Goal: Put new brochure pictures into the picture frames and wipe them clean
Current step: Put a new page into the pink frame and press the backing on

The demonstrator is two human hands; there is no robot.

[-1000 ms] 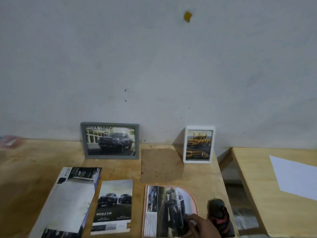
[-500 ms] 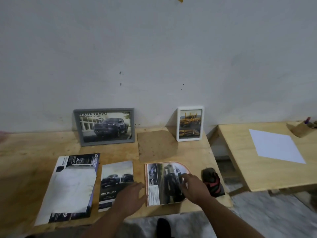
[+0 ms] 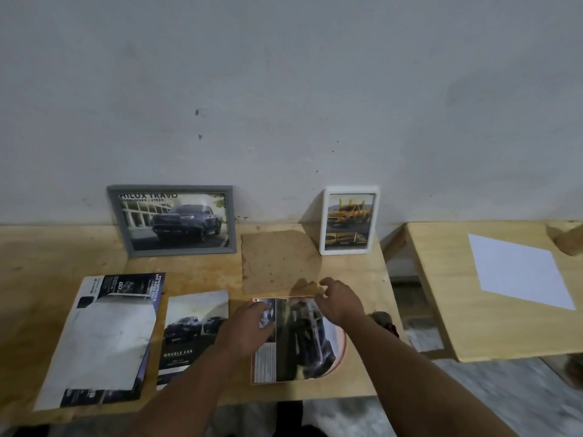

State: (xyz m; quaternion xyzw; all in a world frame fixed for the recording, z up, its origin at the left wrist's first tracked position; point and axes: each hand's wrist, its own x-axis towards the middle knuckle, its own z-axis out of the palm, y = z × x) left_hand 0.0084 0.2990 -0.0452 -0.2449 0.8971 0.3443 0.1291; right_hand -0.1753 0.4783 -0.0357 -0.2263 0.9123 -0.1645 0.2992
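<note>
Your left hand (image 3: 249,329) rests flat, fingers relaxed, on the brochure page (image 3: 296,342) lying on the table (image 3: 356,275). Your right hand (image 3: 339,299) hovers at its top edge, fingers loosely curled, holding nothing. The grey frame (image 3: 172,220) and white frame (image 3: 348,220) each hold a truck picture and lean against the wall.

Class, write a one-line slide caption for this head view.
Both hands, left and right, reach over a car brochure lying before two framed car pictures: grey frame, white frame.

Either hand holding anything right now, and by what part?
Nothing is clearly held. The left hand rests on the cut brochure page near its left edge; the right hand hovers with curled fingers at its top edge, grip unclear.
</note>
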